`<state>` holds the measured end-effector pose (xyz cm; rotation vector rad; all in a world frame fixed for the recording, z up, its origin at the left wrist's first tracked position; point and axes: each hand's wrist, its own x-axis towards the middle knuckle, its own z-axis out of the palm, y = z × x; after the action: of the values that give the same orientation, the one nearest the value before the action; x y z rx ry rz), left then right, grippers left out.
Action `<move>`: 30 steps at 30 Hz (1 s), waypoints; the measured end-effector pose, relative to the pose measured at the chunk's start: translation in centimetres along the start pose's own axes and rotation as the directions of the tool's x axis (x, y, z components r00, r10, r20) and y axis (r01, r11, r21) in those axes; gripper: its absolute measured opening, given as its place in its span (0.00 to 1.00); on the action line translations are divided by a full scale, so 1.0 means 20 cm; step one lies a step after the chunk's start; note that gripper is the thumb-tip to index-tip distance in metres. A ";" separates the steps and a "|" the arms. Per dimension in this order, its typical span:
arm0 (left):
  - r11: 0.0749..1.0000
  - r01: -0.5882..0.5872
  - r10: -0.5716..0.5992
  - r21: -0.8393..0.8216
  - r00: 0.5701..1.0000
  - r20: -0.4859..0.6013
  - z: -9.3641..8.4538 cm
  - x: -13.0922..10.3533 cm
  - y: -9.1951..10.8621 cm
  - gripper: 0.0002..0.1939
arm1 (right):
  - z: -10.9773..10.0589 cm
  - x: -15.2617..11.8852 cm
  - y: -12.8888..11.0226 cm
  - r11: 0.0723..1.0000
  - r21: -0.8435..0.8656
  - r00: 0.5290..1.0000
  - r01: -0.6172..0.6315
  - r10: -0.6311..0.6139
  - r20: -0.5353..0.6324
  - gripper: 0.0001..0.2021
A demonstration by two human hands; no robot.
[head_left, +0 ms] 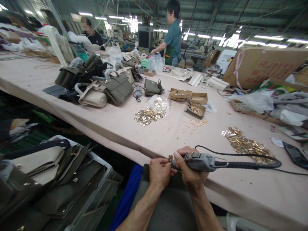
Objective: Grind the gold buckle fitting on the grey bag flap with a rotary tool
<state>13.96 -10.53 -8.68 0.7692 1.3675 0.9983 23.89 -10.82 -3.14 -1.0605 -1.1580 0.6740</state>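
Observation:
My right hand (pixel 192 173) is wrapped round a grey electric screwdriver (pixel 201 161), which lies nearly level with its tip to the left. A black cord runs from its rear end to the right. My left hand (pixel 160 173) pinches a small gold metal plate (pixel 170 158) at the screwdriver's tip. Whether the tip touches the plate is hidden by the fingers. Under both forearms a dark olive leather bag piece (pixel 168 205) lies across my lap, against the table edge.
On the pink-covered table (pixel 115 128) lie gold plates (pixel 146 116), loose screws (pixel 201 123) and a heap of gold hardware (pixel 250 144). Finished-looking handbags (pixel 117 86) stand at the left. A crate (pixel 96 192) of bag pieces is at lower left. Two people are beyond the table.

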 end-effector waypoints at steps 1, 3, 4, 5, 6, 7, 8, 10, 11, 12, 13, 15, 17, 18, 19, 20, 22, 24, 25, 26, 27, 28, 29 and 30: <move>1.000 -0.005 0.005 0.000 1.000 0.002 0.00 0.00 0.00 0.04 | 0.00 0.00 -0.01 0.997 -0.062 0.998 0.045 -0.042 0.045 0.06; 1.000 -0.012 0.012 -0.001 1.000 0.005 0.00 0.00 0.00 0.05 | -0.01 0.01 -0.03 0.985 -0.133 0.989 0.108 -0.093 0.111 0.05; 1.000 -0.013 0.013 -0.001 1.000 0.005 0.00 0.00 0.00 0.06 | -0.01 0.02 -0.03 0.984 -0.138 0.988 0.110 -0.093 0.124 0.05; 1.000 -0.013 0.013 -0.002 1.000 0.003 0.00 0.00 0.00 0.06 | -0.02 0.02 -0.04 0.984 -0.136 0.987 0.111 -0.094 0.129 0.06; 1.000 -0.011 0.011 -0.004 1.000 0.000 0.00 0.00 0.00 0.07 | -0.02 0.02 -0.04 0.984 -0.135 0.985 0.118 -0.099 0.138 0.06; 1.000 -0.010 0.010 -0.008 1.000 -0.002 -0.01 0.00 0.00 0.07 | -0.02 0.03 -0.03 0.982 -0.138 0.983 0.128 -0.107 0.150 0.06; 1.000 -0.009 0.009 -0.014 1.000 -0.003 -0.01 0.00 0.00 0.07 | -0.01 0.03 -0.03 0.979 -0.140 0.980 0.146 -0.124 0.155 0.06; 1.000 -0.013 0.013 -0.029 1.000 -0.007 -0.01 0.00 0.01 0.05 | -0.01 0.03 -0.01 0.975 -0.125 0.971 0.181 -0.158 0.177 0.05; 0.999 -0.016 0.016 -0.035 1.000 -0.009 -0.02 -0.01 0.01 0.04 | -0.01 0.03 0.00 0.975 -0.106 0.966 0.194 -0.171 0.193 0.05; 0.999 -0.018 0.018 -0.041 1.000 -0.012 -0.02 -0.01 0.02 0.04 | -0.01 0.03 0.01 0.976 -0.085 0.962 0.199 -0.178 0.208 0.05; 0.999 -0.020 0.019 -0.045 1.000 -0.015 -0.02 -0.01 0.03 0.03 | -0.01 0.03 0.02 0.978 -0.060 0.957 0.200 -0.181 0.226 0.05; 0.998 -0.018 0.017 -0.052 1.000 -0.018 -0.03 -0.02 0.05 0.03 | -0.02 0.03 0.02 0.983 -0.005 0.946 0.185 -0.177 0.273 0.05; 0.998 -0.015 0.014 -0.058 1.000 -0.019 -0.04 -0.02 0.05 0.02 | -0.03 0.05 0.01 0.986 0.072 0.919 0.147 -0.163 0.358 0.07; 0.998 -0.012 0.011 -0.062 1.000 -0.018 -0.04 -0.02 0.05 0.03 | -0.04 0.06 0.00 0.985 0.128 0.899 0.112 -0.156 0.410 0.08; 0.998 -0.007 0.006 -0.067 1.000 -0.016 -0.03 -0.02 0.04 0.03 | -0.05 0.07 -0.01 0.979 0.192 0.881 0.069 -0.150 0.449 0.09; 0.997 -0.001 0.000 -0.073 1.000 -0.015 -0.03 -0.01 0.02 0.03 | -0.06 0.08 -0.03 0.966 0.257 0.874 0.015 -0.138 0.467 0.10; 0.996 0.008 -0.009 -0.089 1.000 -0.012 -0.02 -0.01 -0.01 0.03 | -0.08 0.12 -0.07 0.917 0.391 0.893 -0.080 -0.108 0.436 0.11; 0.995 0.007 -0.007 -0.100 1.000 -0.006 -0.02 0.00 -0.04 0.04 | -0.11 0.15 -0.11 0.865 0.492 0.937 -0.096 -0.088 0.337 0.09; 0.995 0.002 -0.002 -0.101 1.000 -0.002 -0.02 -0.01 -0.05 0.05 | -0.14 0.17 -0.12 0.848 0.523 0.956 -0.079 -0.085 0.282 0.09; 0.995 -0.004 0.005 -0.098 1.000 0.005 -0.02 -0.01 -0.05 0.06 | -0.17 0.19 -0.13 0.837 0.544 0.971 -0.056 -0.081 0.225 0.08; 0.996 -0.014 0.016 -0.090 1.000 0.013 -0.02 -0.01 -0.05 0.07 | -0.20 0.22 -0.14 0.830 0.557 0.984 -0.035 -0.069 0.165 0.08; 0.997 -0.028 0.029 -0.078 0.999 0.023 -0.03 -0.02 -0.05 0.07 | -0.24 0.24 -0.13 0.824 0.565 0.994 -0.025 -0.042 0.105 0.08; 0.997 -0.045 0.047 -0.061 0.998 0.036 -0.03 -0.02 -0.05 0.07 | -0.28 0.26 -0.12 0.818 0.575 0.999 -0.026 0.001 0.045 0.09; 0.997 -0.065 0.067 -0.038 0.997 0.049 -0.04 -0.03 -0.04 0.07 | -0.32 0.28 -0.10 0.808 0.589 0.998 -0.037 0.059 -0.018 0.10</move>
<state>13.36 -11.48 -9.17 0.8118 1.2845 1.0457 31.53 -8.70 0.64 -0.5641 -0.8029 0.9736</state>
